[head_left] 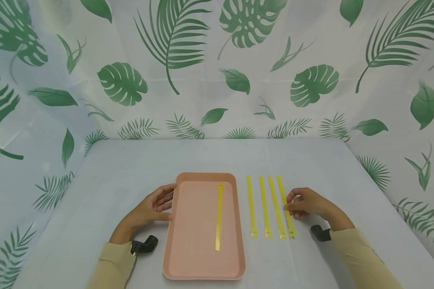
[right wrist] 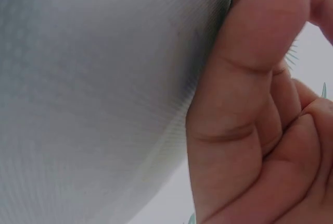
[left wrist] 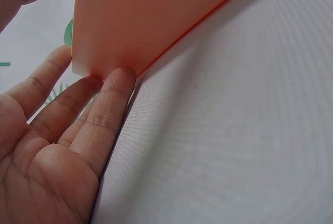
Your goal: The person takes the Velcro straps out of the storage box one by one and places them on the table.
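A pink rectangular tray [head_left: 193,224] lies lengthwise on the table, with one yellow cable strap [head_left: 218,220] inside, its slotted head at the far end. My left hand [head_left: 154,206] rests at the tray's left side, fingers loosely extended. In the left wrist view, fingertips [left wrist: 120,78] touch the tray's outer wall [left wrist: 119,36]. To the right of the tray several more yellow straps [head_left: 251,204] lie side by side, slotted heads toward me. My right hand [head_left: 307,204] pinches the rightmost strap [head_left: 281,188] near its middle between thumb and curled fingers. The right wrist view shows the thumb [right wrist: 229,88], with the strap hidden.
A white cloth covers the table [head_left: 130,160]. Leaf-printed sheeting [head_left: 202,92] stands behind it and along both sides. A black wrist camera sits on each arm, the left one [head_left: 144,245] near the tray and the right one [head_left: 320,233] low over the table.
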{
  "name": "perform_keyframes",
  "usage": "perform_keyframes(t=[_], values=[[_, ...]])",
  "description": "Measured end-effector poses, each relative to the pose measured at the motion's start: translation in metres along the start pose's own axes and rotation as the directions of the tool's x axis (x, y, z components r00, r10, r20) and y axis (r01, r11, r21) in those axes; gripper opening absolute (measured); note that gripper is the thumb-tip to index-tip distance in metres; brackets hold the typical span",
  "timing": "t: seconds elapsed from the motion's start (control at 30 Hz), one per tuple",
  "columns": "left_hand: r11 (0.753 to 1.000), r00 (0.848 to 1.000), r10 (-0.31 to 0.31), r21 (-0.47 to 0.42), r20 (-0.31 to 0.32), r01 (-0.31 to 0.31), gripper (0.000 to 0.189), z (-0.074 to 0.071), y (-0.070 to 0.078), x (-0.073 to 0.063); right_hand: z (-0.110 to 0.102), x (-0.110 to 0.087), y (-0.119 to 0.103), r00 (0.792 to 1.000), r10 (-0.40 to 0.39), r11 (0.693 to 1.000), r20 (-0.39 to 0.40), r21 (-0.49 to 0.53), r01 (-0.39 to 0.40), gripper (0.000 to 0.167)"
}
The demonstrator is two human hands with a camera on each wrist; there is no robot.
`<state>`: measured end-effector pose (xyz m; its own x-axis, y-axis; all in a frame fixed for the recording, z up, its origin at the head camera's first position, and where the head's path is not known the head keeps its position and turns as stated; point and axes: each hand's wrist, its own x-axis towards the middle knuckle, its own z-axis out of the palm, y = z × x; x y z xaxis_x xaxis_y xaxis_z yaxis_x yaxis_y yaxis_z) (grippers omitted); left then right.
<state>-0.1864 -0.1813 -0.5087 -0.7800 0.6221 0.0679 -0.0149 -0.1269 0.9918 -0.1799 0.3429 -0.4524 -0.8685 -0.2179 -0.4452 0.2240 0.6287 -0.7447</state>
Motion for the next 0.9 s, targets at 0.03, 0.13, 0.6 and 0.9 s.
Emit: perform_keyframes(t=[0.03, 0.13, 0.6, 0.9], values=[[1.000, 1.000, 0.003, -0.001, 0.003, -0.003, 0.100, 0.000, 0.000, 0.000, 0.000, -0.001, -0.001, 1.000, 0.002, 1.000, -0.005, -0.002, -0.002, 0.022], [1.000, 1.000, 0.009, -0.008, 0.009, -0.009, 0.101, 0.000, 0.000, 0.001, 0.001, -0.002, -0.002, 1.000, 0.003, 1.000, -0.018, -0.003, -0.003, 0.025], [1.000, 1.000, 0.007, -0.017, 0.002, -0.007, 0.101, 0.000, 0.000, 0.001, -0.004, 0.000, -0.007, 0.990, -0.048, 0.996, -0.129, -0.080, 0.038, 0.039], [1.000, 1.000, 0.013, -0.006, 0.001, -0.013, 0.101, 0.000, 0.000, 0.001, 0.001, 0.002, -0.019, 0.967, -0.201, 0.979, -0.158, -0.030, 0.199, 0.036]])
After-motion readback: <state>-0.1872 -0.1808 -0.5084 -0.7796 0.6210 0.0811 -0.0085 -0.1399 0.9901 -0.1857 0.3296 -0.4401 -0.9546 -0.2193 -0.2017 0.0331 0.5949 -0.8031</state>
